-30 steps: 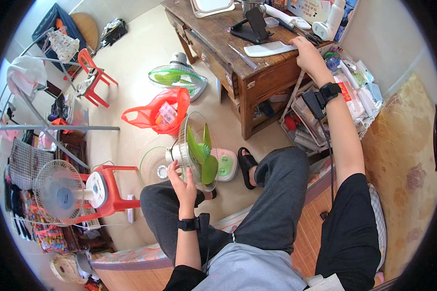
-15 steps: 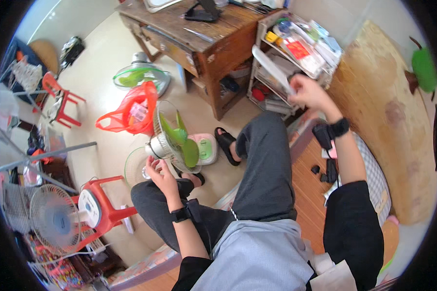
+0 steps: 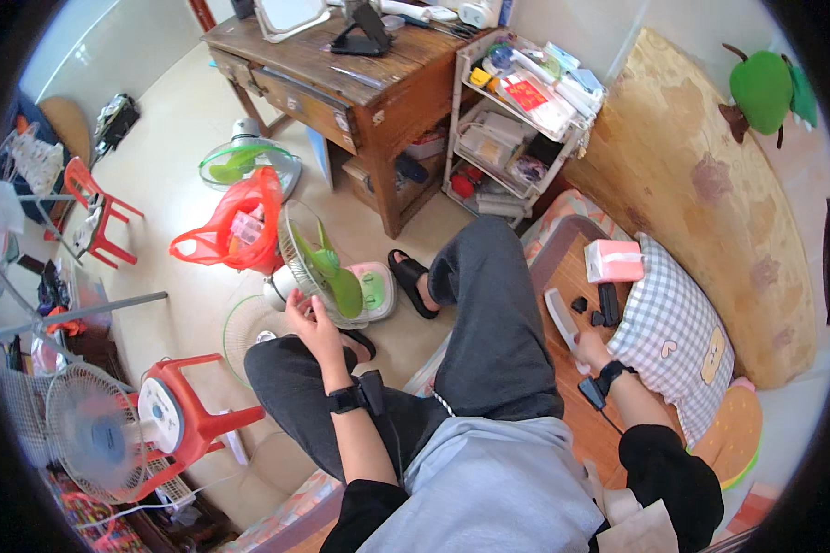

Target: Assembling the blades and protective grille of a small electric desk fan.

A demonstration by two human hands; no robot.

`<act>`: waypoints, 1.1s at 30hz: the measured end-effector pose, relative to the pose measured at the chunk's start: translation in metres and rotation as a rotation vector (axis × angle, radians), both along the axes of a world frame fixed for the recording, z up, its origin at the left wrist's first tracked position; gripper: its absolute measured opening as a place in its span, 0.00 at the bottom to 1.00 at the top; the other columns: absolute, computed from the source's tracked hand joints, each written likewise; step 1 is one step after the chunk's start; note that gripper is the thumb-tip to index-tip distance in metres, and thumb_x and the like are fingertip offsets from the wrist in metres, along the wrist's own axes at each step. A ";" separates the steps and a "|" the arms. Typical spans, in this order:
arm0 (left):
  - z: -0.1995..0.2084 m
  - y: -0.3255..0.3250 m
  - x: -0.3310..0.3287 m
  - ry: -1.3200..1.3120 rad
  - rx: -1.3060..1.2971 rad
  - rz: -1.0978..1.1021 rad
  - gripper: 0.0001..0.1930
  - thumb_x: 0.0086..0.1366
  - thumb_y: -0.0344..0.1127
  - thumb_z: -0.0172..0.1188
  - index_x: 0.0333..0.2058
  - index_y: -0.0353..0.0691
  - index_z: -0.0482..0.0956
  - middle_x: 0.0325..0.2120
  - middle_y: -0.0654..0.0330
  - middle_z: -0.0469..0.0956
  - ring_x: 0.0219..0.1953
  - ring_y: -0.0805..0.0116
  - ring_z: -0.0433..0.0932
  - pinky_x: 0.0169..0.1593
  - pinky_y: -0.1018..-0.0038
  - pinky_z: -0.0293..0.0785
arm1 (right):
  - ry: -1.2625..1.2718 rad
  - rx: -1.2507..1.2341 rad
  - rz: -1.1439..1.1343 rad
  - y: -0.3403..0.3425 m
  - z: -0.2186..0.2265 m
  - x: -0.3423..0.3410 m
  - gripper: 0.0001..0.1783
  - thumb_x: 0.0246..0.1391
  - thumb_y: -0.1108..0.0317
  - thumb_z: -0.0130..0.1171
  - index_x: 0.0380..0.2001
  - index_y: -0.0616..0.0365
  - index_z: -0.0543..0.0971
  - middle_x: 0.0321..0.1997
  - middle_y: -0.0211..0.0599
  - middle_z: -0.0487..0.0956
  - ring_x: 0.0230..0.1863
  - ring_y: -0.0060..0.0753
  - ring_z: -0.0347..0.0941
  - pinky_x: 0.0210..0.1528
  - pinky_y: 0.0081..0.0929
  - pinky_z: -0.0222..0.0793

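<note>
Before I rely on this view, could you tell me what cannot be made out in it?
In the head view:
Part of the comb: covered by the right hand.
Whether the left hand touches the nearer green-bladed fan: they overlap from this angle.
Some contents of the red bag: hidden by its sides.
Small black pieces beside the pillow: too small to identify.
</note>
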State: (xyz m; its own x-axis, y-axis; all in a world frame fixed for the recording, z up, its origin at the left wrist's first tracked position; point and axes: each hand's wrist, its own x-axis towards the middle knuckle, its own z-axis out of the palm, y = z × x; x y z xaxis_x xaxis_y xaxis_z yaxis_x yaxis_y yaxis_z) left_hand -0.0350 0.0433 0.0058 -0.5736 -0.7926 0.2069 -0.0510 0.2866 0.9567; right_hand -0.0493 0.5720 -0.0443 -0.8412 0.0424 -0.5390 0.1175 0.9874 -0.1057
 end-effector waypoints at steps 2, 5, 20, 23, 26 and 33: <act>0.004 0.005 -0.002 0.019 -0.006 0.002 0.19 0.61 0.30 0.54 0.51 0.34 0.65 0.44 0.54 0.69 0.40 0.67 0.72 0.39 0.74 0.69 | 0.025 0.139 0.101 0.015 -0.005 0.012 0.14 0.37 0.67 0.63 0.25 0.69 0.79 0.30 0.56 0.78 0.36 0.53 0.76 0.39 0.37 0.72; 0.012 0.004 -0.001 -0.038 -0.055 -0.015 0.19 0.61 0.31 0.54 0.51 0.34 0.65 0.43 0.53 0.70 0.38 0.66 0.73 0.43 0.72 0.69 | -0.226 0.149 -0.001 -0.015 0.062 -0.012 0.19 0.37 0.61 0.66 0.25 0.69 0.79 0.30 0.57 0.78 0.35 0.51 0.77 0.39 0.37 0.72; 0.040 -0.068 -0.035 -0.473 -0.315 -0.254 0.29 0.55 0.38 0.59 0.50 0.28 0.59 0.36 0.36 0.72 0.41 0.40 0.72 0.44 0.56 0.70 | 0.281 -1.061 0.440 -0.368 0.298 -0.205 0.11 0.57 0.64 0.53 0.35 0.62 0.74 0.29 0.29 0.76 0.27 0.18 0.71 0.29 0.17 0.67; 0.042 -0.082 -0.045 -0.467 -0.166 -0.374 0.28 0.56 0.41 0.60 0.49 0.29 0.60 0.33 0.36 0.74 0.38 0.41 0.75 0.42 0.57 0.71 | 0.257 -1.156 0.465 -0.431 0.301 -0.267 0.11 0.58 0.64 0.52 0.38 0.61 0.74 0.36 0.33 0.79 0.33 0.20 0.75 0.31 0.17 0.67; 0.030 -0.097 -0.040 -0.414 -0.027 -0.405 0.27 0.58 0.42 0.59 0.48 0.29 0.63 0.25 0.44 0.75 0.30 0.46 0.76 0.36 0.59 0.70 | 0.327 -1.186 0.446 -0.495 0.293 -0.323 0.12 0.58 0.64 0.51 0.40 0.61 0.73 0.38 0.32 0.79 0.35 0.21 0.75 0.33 0.18 0.67; 0.030 -0.122 -0.053 -0.427 0.025 -0.420 0.25 0.61 0.44 0.55 0.48 0.31 0.63 0.30 0.43 0.75 0.35 0.46 0.76 0.37 0.60 0.72 | 0.503 -1.004 0.549 -0.600 0.288 -0.446 0.19 0.58 0.57 0.52 0.45 0.59 0.74 0.38 0.27 0.76 0.38 0.18 0.69 0.36 0.17 0.64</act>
State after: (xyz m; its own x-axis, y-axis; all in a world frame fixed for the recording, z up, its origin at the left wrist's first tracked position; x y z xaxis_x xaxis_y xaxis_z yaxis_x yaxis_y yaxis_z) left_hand -0.0880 -0.0785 0.0354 -0.8670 -0.4820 -0.1265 -0.3196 0.3430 0.8833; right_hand -0.4953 -0.0279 0.2438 -0.7395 -0.6225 0.2563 -0.5562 0.3506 -0.7535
